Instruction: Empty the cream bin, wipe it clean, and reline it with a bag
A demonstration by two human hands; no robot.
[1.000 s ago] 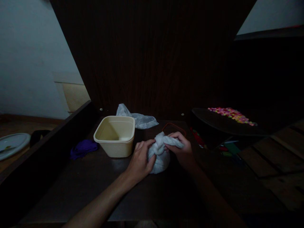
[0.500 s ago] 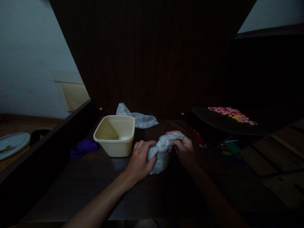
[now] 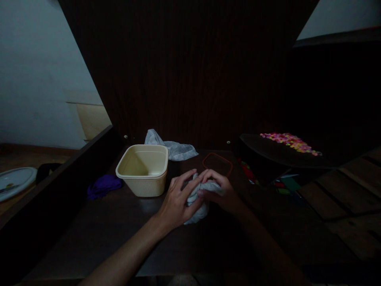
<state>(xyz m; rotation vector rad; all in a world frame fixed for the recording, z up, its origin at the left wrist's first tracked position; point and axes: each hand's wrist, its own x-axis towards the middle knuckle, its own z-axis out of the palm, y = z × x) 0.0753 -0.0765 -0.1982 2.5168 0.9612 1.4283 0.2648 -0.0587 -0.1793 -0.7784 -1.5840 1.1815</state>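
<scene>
Hands closed around a pale bag [image 3: 199, 214]

Left hand [image 3: 178, 200] and right hand [image 3: 222, 190] pinch its twisted top, beside the cream tub [image 3: 145, 174].

Tub [image 3: 143, 186], left of centre on tabletop [image 3: 116, 242]; thin sheet [image 3: 181, 152] behind, at back edge. Cloth [image 3: 104, 186], left edge. Cord loop [image 3: 213, 153], toward back right corner; bundle [image 3: 199, 215] before it, right of tub.
</scene>
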